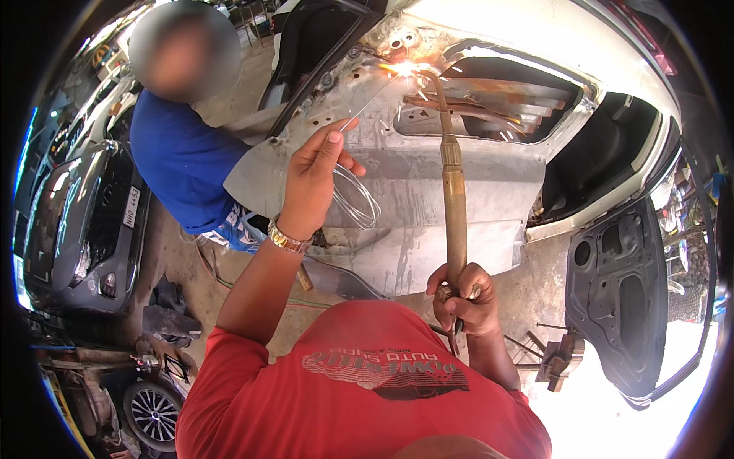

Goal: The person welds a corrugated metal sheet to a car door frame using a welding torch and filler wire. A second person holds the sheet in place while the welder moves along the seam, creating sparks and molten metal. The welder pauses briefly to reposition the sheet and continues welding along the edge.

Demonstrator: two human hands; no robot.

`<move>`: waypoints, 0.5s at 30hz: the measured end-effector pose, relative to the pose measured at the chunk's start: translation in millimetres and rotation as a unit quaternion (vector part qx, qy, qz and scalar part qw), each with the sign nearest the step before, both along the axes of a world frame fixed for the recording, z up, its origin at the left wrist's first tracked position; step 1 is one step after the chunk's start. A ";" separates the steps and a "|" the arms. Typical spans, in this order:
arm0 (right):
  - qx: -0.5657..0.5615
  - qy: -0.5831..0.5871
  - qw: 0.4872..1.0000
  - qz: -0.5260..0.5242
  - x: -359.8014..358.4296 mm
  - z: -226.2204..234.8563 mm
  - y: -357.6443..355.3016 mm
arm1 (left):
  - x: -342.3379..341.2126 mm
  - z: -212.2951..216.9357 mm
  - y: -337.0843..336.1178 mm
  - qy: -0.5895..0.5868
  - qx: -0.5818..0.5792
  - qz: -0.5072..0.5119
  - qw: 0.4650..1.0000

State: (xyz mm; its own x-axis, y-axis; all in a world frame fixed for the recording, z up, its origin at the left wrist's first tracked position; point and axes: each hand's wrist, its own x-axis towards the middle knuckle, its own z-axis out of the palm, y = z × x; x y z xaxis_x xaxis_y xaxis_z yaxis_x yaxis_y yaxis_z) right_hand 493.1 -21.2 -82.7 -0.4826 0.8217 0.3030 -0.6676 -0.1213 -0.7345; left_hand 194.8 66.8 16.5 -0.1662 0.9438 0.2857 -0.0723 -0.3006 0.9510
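My right hand (468,298) is wrapped round the valve end of a brass gas welding torch (454,195). Its bent tip reaches up to the grey sheet-metal panel (375,180), where a bright flame (405,69) throws sparks. Between thumb and fingertips my left hand (317,172) pinches a thin filler wire (367,109), whose upper end runs toward the glare. The rest of that wire hangs in a loose coil (355,200) below the hand. Glare hides the exact spot where wire, flame and metal meet. A long opening (489,103) in the panel shows rusty strips inside.
Close on the left, a person in a blue shirt (172,157) leans against the panel. A dark car (84,229) stands farther left, above a wheel (153,413). At right are a bare door panel (619,298) and a vise-like metal tool (562,358). Hoses (206,264) cross the floor.
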 end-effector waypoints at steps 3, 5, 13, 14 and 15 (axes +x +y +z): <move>0.004 -0.004 1.000 0.000 0.0 -0.6 -0.1 | -0.6 0.7 -0.2 -0.006 -0.001 0.001 1.000; 0.007 -0.005 1.000 0.000 -0.5 -1.1 0.0 | -1.6 0.4 0.2 -0.007 0.000 0.002 1.000; 0.034 -0.011 0.999 0.002 0.9 -8.9 2.2 | -1.8 -0.2 1.8 -0.004 -0.004 -0.008 1.000; 0.035 -0.012 0.999 0.002 1.1 -10.2 2.4 | -1.5 -0.2 2.0 -0.003 -0.002 -0.006 1.000; 0.035 -0.013 0.999 0.002 1.3 -11.1 2.5 | -1.3 0.0 2.7 -0.002 -0.001 -0.005 1.000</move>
State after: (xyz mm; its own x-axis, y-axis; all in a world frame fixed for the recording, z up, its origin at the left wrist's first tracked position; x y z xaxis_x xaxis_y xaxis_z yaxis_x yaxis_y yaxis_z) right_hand 494.4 -18.7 -93.8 -0.4942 0.7971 0.3470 -0.6478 -0.0715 -0.7585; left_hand 193.5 69.5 16.5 -0.1585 0.9458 0.2833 -0.0780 -0.2981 0.9514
